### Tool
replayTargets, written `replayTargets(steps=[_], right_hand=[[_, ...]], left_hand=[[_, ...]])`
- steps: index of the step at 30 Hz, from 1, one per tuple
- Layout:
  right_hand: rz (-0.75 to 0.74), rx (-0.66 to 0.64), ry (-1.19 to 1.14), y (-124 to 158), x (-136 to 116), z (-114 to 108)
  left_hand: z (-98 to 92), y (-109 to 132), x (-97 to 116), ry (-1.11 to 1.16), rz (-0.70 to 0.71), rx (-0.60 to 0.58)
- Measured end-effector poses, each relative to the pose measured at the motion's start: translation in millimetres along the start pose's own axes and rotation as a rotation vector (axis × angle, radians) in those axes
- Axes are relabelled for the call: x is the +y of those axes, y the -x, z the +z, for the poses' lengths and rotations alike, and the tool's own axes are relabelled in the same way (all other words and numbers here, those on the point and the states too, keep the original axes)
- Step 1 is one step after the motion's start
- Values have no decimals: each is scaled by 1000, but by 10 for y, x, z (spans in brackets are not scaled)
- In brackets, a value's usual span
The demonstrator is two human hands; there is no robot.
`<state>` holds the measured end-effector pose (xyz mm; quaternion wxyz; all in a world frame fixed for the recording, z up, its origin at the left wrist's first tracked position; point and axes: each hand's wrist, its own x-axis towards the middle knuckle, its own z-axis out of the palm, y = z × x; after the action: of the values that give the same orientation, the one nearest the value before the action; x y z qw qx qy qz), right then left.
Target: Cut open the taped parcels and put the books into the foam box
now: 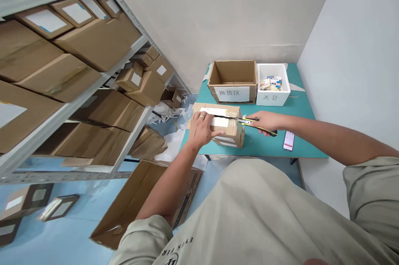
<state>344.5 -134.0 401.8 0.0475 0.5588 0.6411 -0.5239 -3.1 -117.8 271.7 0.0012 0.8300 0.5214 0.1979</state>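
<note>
A small taped cardboard box with white labels lies near the front edge of the table. A dark slit runs along the seam on its top. My left hand, with a ring on one finger, grips the box at its left end, thumb along the near side. In my right hand is a yellow and black utility knife, fingers wrapped round its handle. The knife points left, its tip at the right end of the slit. How deep the blade sits I cannot tell.
On the green table stand an open cardboard carton, a white foam box holding small packets, and a phone. Metal shelving full of boxes rises at left. A large open carton lies on the floor.
</note>
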Motion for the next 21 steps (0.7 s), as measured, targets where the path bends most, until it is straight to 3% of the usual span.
replayTargets(steps=[5, 15, 21], right_hand=[[16, -53, -29, 107, 100, -60], [-11, -9, 30, 117, 46, 12], [33, -23, -102, 126, 128, -44]], left_hand=[[30, 41, 82, -25, 32, -18], [-59, -44, 69, -78, 40, -77], [-44, -119, 34, -59, 39, -79]])
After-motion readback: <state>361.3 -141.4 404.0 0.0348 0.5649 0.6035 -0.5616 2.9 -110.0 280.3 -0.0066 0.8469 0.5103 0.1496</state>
